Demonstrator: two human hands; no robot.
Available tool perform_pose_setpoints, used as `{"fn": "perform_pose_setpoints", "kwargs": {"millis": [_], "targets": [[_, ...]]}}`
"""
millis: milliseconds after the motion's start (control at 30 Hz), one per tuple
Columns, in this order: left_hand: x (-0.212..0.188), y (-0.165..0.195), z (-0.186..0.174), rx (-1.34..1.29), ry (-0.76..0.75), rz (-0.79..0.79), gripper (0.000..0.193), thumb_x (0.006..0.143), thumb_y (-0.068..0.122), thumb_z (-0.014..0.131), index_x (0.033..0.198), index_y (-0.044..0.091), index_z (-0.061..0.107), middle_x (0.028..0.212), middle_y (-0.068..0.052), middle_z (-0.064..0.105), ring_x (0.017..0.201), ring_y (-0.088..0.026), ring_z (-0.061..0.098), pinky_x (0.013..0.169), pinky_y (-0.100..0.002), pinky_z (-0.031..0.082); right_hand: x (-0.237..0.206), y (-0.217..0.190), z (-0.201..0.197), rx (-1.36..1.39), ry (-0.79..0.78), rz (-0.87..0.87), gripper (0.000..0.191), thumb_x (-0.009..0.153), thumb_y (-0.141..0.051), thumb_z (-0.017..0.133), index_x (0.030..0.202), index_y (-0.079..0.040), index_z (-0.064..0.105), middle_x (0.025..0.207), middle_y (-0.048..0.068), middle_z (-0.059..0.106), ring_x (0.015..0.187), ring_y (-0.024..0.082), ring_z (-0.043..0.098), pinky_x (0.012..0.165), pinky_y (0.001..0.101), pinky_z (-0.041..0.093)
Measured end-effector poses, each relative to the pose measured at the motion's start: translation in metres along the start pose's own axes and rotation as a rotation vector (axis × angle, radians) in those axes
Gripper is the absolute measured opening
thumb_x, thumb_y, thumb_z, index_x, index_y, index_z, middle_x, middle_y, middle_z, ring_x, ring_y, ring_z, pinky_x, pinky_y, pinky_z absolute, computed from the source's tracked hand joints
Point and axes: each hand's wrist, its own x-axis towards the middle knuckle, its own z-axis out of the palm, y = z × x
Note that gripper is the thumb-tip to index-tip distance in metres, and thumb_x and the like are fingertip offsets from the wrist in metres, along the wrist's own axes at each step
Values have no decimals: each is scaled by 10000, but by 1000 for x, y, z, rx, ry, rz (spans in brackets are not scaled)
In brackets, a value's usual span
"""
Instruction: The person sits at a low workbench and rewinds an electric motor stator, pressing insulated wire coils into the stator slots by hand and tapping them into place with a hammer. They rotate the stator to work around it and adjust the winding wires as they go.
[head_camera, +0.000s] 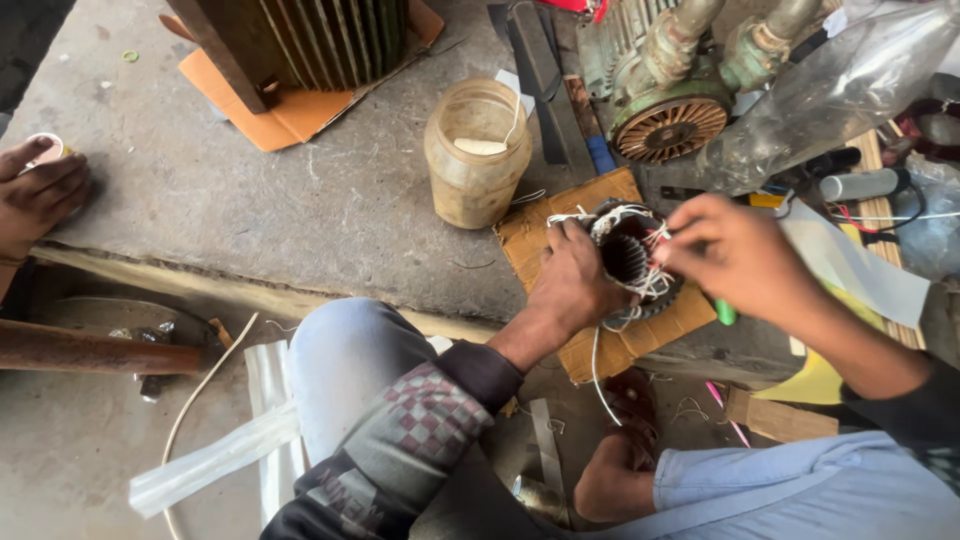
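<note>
Surface: rough grey concrete counter (300, 200), stained, edged by a step down to the floor.
Left hand (575, 280): clasped round the near side of a small motor stator (632, 258), steadying it.
Right hand (735, 255): fingertips pinched on the thin white winding wires (655, 240) at the stator's far rim.
Stator: between both hands, dark laminated core, bore facing up, resting on a piece of brown cardboard (610, 345) under the hands.
Loose wire: white strand (598, 375) hanging down below the left hand.
Beyond the left hand: cloudy plastic jar (478, 150), upright, near the cardboard.
Beyond the right hand: green pump motor with finned end (670, 125), clear plastic bag (830, 90) beside it.
Far left of the left hand: another person's hand (40, 190) holding a small cup (45, 150).
Below the hands: knees in light blue trousers (345, 370).
</note>
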Motion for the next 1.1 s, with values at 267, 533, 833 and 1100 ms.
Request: {"fn": "perform_pose_setpoints", "kwargs": {"millis": [267, 533, 833, 1100], "targets": [[1, -1, 4, 43, 10, 23, 1177, 569, 333, 992, 1382, -138, 283, 1420, -307, 384, 1270, -486, 502, 1046, -470, 490, 9, -18, 11, -307, -87, -399, 321, 863, -148, 711, 1178, -122, 656, 924, 49, 787, 744, 215, 778, 648, 327, 604], [4, -4, 6, 81, 1, 37, 1170, 607, 353, 972, 1392, -151, 267, 1396, -307, 410, 1255, -480, 521, 1056, -474, 482, 0, -12, 28, -528, 111, -411, 231, 925, -205, 732, 1137, -125, 685, 888, 109, 753, 761, 238, 728, 648, 359, 559], [2, 2, 2, 49, -22, -20, 1205, 601, 351, 984, 1412, -147, 245, 1444, -314, 347, 1291, -502, 470, 1068, -473, 478, 12, 18, 39, 285, -73, 196, 387, 853, -98, 716, 1216, -87, 581, 841, 75, 741, 577, 95, 560, 482, 250, 411], [5, -3, 7, 54, 30, 29, 1191, 614, 414, 946, 1399, -149, 249, 1449, -327, 334, 1302, -518, 431, 1068, -487, 450, 0, -28, -4, 626, 65, 105, 292, 898, -59, 677, 1161, 8, 569, 850, 74, 663, 629, 133, 544, 524, 282, 434]]}}
